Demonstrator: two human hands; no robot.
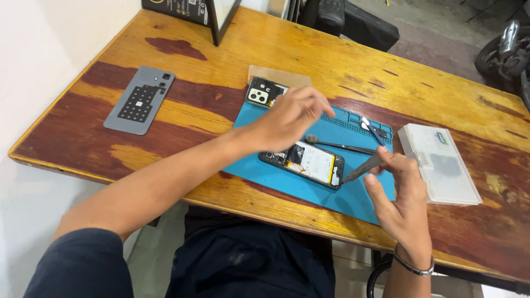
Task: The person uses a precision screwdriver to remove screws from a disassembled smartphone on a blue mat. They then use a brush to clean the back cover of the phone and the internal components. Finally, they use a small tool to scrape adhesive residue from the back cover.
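An opened phone (309, 164) lies on a blue work mat (342, 196), its insides showing. My right hand (400, 196) grips a grey metal tool (361, 169) whose tip points at the phone's right end. My left hand (290, 116) hovers above the mat's far left part, fingers curled together; whether it pinches a small part I cannot tell. Just beyond that hand lies a black camera-frame piece (262, 94) on a tan card (279, 76).
A grey phone back cover (139, 100) lies at the table's left. A black spudger (339, 145) and a blue-handled tool (374, 131) rest on the mat. A white plastic parts box (439, 163) sits to the right. A dark box (190, 10) stands at the far edge.
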